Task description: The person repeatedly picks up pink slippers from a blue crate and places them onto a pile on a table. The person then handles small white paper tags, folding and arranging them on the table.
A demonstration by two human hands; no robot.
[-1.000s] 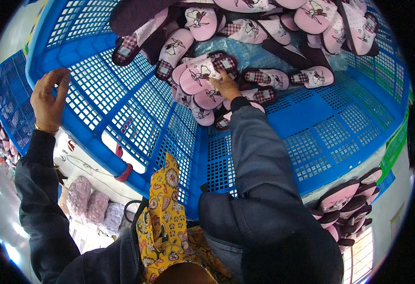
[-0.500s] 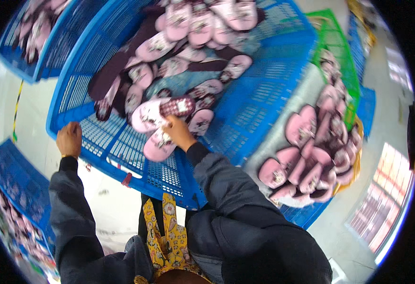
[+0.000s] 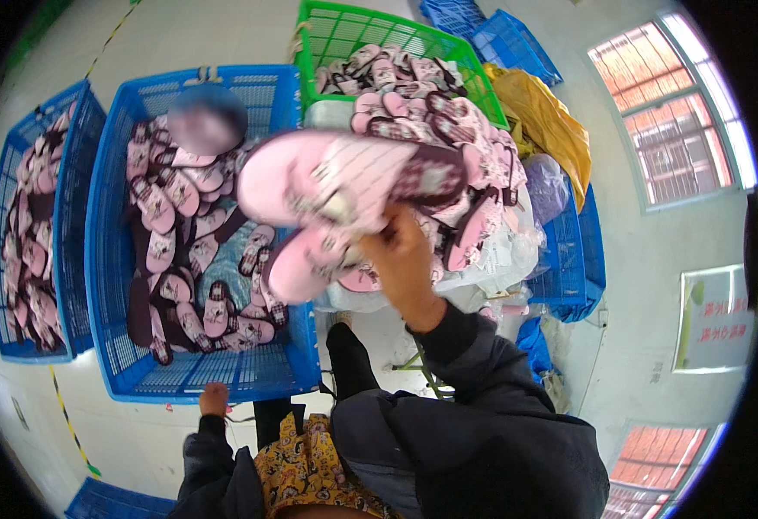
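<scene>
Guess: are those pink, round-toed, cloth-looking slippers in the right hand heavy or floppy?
The slippers are probably light, since one right hand holds them up. They seem fairly stiff, extending past it without visibly folding.

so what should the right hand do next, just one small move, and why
I'd probably lower the right hand and lay the pink slippers on the slipper pile beside the blue basket: they are in its grip, partly covering that pile in this view, while the left hand is at the basket's near rim.
</scene>
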